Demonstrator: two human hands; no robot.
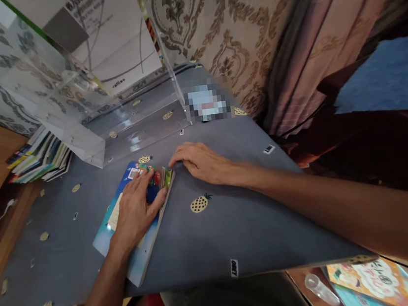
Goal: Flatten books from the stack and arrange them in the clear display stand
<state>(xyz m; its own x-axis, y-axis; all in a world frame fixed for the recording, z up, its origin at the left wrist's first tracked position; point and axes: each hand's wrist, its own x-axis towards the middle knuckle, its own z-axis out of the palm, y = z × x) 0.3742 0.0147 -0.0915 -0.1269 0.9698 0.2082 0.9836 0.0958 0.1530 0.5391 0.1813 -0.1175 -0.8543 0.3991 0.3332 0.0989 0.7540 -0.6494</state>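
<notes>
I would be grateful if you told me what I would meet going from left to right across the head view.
Fanned stack of multicoloured thin books, blue paper-covered book, the person's bare right hand, clear cylindrical plastic object, orange-and-white illustrated booklet.

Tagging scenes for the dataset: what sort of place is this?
Probably a room in a home, judging by the ornate patterned wallpaper, the pink curtain and the pineapple-print tablecloth.
</notes>
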